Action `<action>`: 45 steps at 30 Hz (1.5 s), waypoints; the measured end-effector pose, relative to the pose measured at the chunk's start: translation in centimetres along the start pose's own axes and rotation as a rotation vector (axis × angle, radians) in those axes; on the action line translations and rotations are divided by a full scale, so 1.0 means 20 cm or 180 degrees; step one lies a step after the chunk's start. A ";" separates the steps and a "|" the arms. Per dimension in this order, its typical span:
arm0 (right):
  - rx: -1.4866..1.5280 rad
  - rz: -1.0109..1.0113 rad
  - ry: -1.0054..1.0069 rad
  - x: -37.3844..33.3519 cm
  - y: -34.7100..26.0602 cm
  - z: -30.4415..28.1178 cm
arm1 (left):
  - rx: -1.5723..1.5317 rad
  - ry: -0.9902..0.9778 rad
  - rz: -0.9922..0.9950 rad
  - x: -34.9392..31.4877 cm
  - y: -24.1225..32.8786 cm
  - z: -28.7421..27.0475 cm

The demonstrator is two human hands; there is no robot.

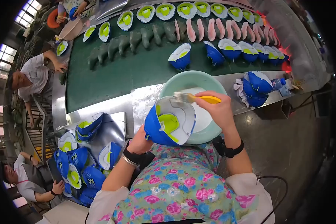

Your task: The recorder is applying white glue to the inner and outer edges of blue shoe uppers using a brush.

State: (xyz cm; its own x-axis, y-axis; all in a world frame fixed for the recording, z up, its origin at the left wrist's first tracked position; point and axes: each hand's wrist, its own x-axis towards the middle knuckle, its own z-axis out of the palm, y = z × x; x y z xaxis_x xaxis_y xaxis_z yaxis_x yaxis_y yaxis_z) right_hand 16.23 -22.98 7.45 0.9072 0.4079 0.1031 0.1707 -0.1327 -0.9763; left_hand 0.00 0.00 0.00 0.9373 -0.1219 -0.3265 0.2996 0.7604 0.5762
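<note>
We have the blue shoe upper (pixel 153 125) over the near-left rim of the green basin (pixel 212 80), its white lining and lime-green inside turned up toward us. Our left hand (pixel 139 142) grips it by the lower left side; most of the fingers are hidden beneath, so we cannot tell how firm that hold is. If it is loose, pressure from above could tip the upper toward the basin's white contents (pixel 203 123).

Our right hand (pixel 218 110) is closed around the yellow handle of a brush (pixel 191 98), whose bristles are at the upper's top edge. From this angle we cannot quite tell whether they touch that edge or hover just above it. A stroke running past it could, we judge, smear white onto the blue outer face; an overloaded brush could drip onto the lime-green inside or onto our floral apron (pixel 175 183).

Further left, more uppers lie in a loose pile (pixel 93 177) near a metal tabletop (pixel 115 127); a wide swing of our left elbow could knock one down. Ahead, a green belt (pixel 115 82) carries a row of blue uppers (pixel 229 53). A careless reach forward, or a jolt of the belt, could topple the nearest one.
</note>
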 end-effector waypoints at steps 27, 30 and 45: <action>-0.0261 -0.0081 0.0013 0.03 -0.32 0.03 | -0.0814 0.1080 -0.0223 0.03 0.14 -0.20; 0.0091 -0.0977 -0.1667 0.08 -0.41 0.15 | -0.0630 0.0320 -0.0360 0.05 0.12 -0.07; 0.0352 0.1274 0.0534 -0.03 -0.12 -0.20 | 0.0257 0.0711 -0.0234 0.42 0.43 -0.25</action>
State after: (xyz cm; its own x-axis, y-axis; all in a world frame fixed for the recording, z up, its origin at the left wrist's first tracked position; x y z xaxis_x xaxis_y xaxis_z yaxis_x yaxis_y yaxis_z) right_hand 16.83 -26.54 10.54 0.9448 0.1908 -0.2664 -0.2403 -0.1492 -0.9591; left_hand 9.65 8.73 -1.49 0.8525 -0.0241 -0.5222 0.3873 0.7001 0.5999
